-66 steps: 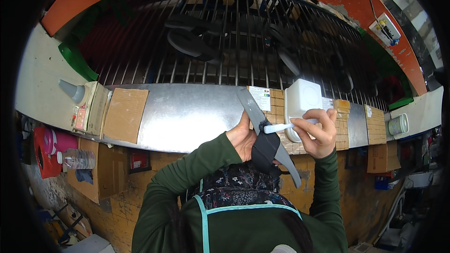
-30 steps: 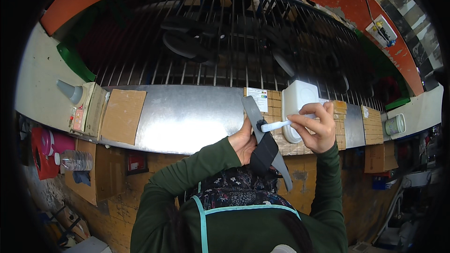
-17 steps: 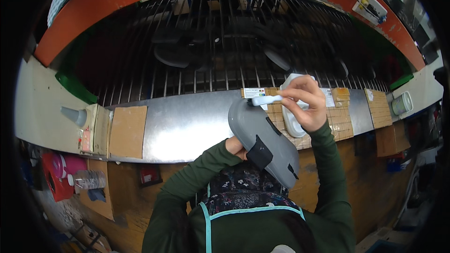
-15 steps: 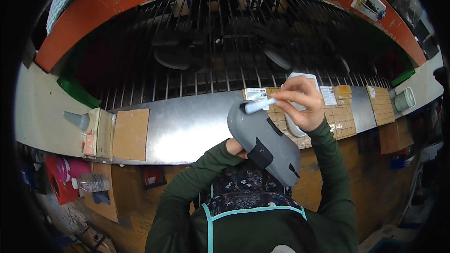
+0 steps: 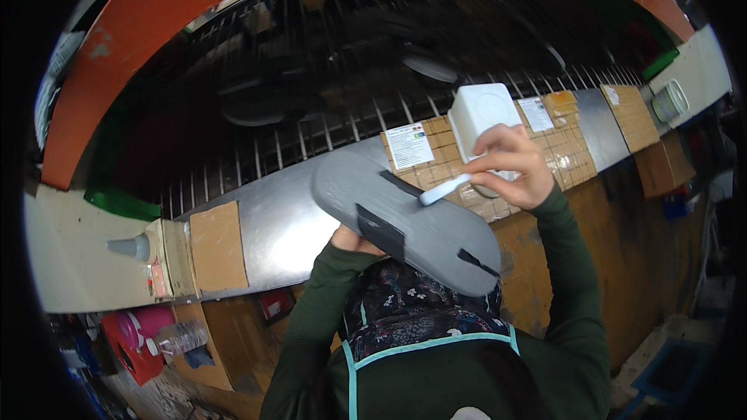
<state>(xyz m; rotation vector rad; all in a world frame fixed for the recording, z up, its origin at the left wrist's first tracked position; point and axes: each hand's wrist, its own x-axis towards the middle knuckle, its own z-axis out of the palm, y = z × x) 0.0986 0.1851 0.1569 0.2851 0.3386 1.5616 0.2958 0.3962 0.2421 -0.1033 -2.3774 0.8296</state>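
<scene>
A grey sandal sole [image 5: 443,237] is held up at a slant in front of me, its flat face with black strap ends showing. My left hand [image 5: 355,241] grips it from beneath at the left side, and most of those fingers are hidden behind the sole. In my right hand [image 5: 513,165] a small brush [image 5: 447,189] with a pale handle is pinched between thumb and fingers. Its tip touches the sole at the black strip on the far edge. Just behind my right hand stands a white plastic container [image 5: 484,107].
A metal-edged bench [image 5: 284,194] runs across, with cardboard pieces [image 5: 218,245] and printed labels on it. Beyond moves a dark rack of metal rods [image 5: 303,140] carrying dark soles. A grey cone [image 5: 131,246] is at left; a white tub [image 5: 671,99] at right.
The sole has turned flatter and swung leftward. The brush tip has gone from the strap slot at its far-left end to the strip on its far edge. My whole view has tilted.
</scene>
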